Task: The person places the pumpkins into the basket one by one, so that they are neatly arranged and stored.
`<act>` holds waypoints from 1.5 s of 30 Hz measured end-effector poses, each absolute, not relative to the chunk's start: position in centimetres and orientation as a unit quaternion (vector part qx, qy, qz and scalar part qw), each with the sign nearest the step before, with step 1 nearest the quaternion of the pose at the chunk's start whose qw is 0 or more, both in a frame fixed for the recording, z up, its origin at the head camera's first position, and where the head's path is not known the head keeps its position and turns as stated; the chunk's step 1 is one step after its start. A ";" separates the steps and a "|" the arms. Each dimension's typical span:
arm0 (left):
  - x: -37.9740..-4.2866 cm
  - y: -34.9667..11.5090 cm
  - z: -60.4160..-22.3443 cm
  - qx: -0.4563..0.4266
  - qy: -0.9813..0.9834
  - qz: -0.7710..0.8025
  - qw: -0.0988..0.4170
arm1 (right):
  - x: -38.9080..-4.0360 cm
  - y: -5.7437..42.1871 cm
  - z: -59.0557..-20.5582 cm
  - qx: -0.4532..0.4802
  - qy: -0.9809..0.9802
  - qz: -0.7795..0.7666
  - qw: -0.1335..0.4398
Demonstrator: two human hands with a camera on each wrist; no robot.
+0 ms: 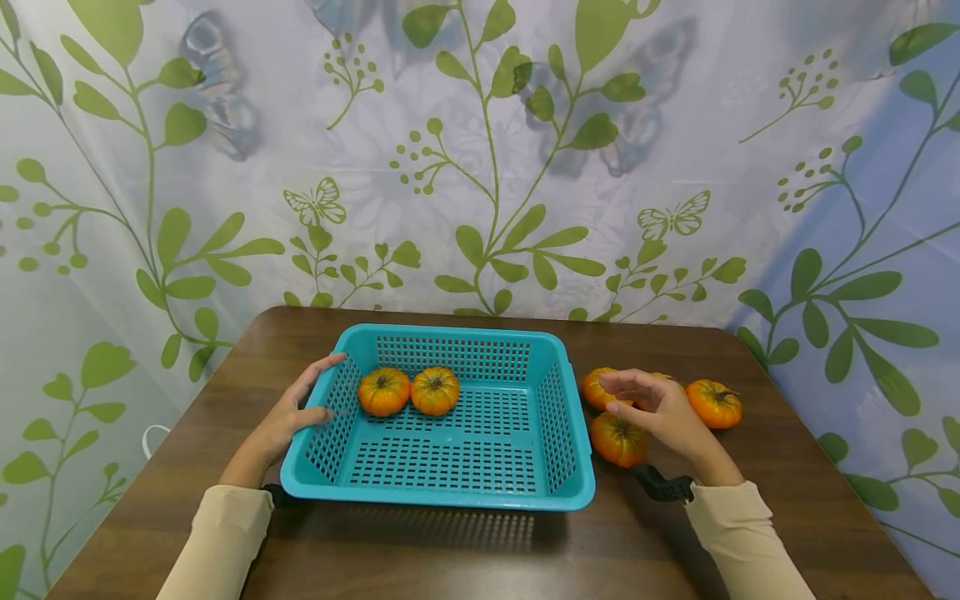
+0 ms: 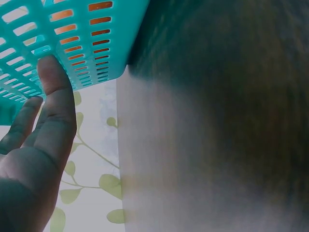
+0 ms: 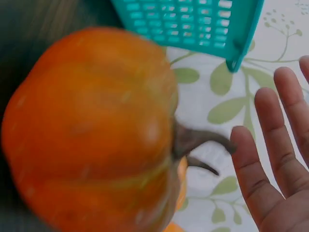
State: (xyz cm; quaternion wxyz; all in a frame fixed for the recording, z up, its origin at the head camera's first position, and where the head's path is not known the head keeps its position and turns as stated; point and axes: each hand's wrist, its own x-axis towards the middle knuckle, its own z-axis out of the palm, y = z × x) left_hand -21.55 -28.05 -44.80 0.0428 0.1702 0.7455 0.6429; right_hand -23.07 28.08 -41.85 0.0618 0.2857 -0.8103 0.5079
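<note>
A turquoise plastic basket with slotted walls stands in the middle of the table. Two small orange pumpkins lie side by side in its back left part. My left hand holds the basket's left rim, the thumb over the edge and other fingers against the outer wall. To the right of the basket, my right hand hovers with spread fingers over a group of several pumpkins. In the right wrist view, one pumpkin fills the left side, its curved stem close to a fingertip.
Another pumpkin sits furthest right on the brown wooden table. Behind the table hangs a leaf-patterned cloth. A black strap is at the right wrist.
</note>
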 end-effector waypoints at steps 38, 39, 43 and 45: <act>-21.6 -28.2 -44.9 0.177 0.745 0.641 0.043 | -22.4 32.2 -43.5 0.260 -0.872 0.414 -0.031; -21.7 -28.2 -44.9 0.178 0.746 0.641 0.042 | -22.4 32.3 -43.5 0.258 -0.873 0.412 -0.036; -21.7 -28.2 -44.9 0.179 0.747 0.639 0.041 | -22.4 32.3 -43.5 0.257 -0.878 0.400 -0.049; -21.7 -28.1 -44.9 0.179 0.748 0.637 0.039 | -22.4 32.3 -43.6 0.257 -0.879 0.397 -0.054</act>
